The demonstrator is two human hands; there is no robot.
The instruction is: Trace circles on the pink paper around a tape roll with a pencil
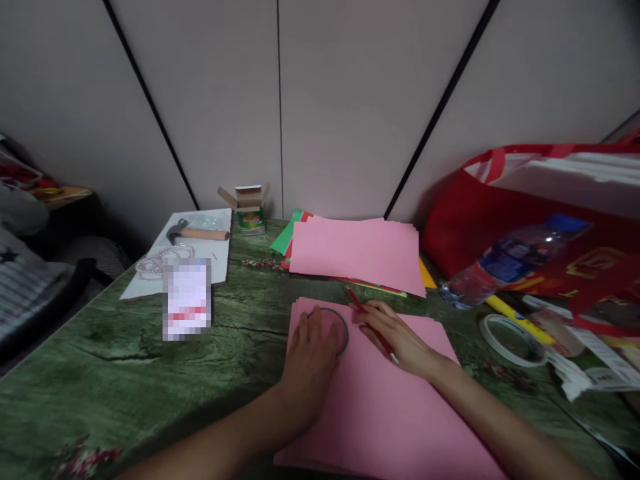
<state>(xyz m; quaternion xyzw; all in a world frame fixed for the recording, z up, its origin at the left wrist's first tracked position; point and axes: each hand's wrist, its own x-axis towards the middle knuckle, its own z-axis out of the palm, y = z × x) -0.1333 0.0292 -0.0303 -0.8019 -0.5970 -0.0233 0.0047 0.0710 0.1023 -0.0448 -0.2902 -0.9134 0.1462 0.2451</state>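
My left hand (315,360) lies over a round, see-through disc with a dark rim (340,323), fingers stretched out and pressing on it. Under the disc is a stack of pink paper (360,407). My right hand (393,333) is closed round a red pencil (356,299), which slants across the hand with a whitish end low by the palm. That hand rests on the pink sheets just right of the disc. Part of the disc is hidden by my left fingers.
Behind lies another pink paper pile (355,250) over coloured sheets. A hammer (203,233) lies on a white board (213,267) at left, near a blurred-out rectangle (187,300) and a small box (251,217). At right are a bottle (507,260), a tape roll (515,357) and a red bag (460,220).
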